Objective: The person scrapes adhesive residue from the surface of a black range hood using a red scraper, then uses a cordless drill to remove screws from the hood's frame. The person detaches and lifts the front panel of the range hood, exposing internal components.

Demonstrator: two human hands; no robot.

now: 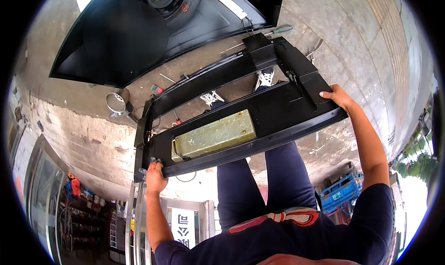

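Between my hands is a wide black metal frame (278, 103), apparently a panel off an appliance, with a long opening across it. A dull yellowish metal box (215, 134) is fixed to its face, a dark cable at the box's left end. My left hand (156, 178) grips the near left corner, fingers curled over the edge, next to a small crumpled grey thing I cannot make out. At the right end my right hand (337, 97) is closed on the frame's edge, thumb on top. My shoes (213, 98) show through the opening; the frame's underside is hidden.
Beyond the frame lies a large black appliance housing (199, 38) with a round fan part. A green-handled screwdriver (282, 29), a metal cup-like piece (117, 101) and other small tools are on the stained concrete floor. Behind me are a glass door (41, 186) and a blue vehicle (340, 193).
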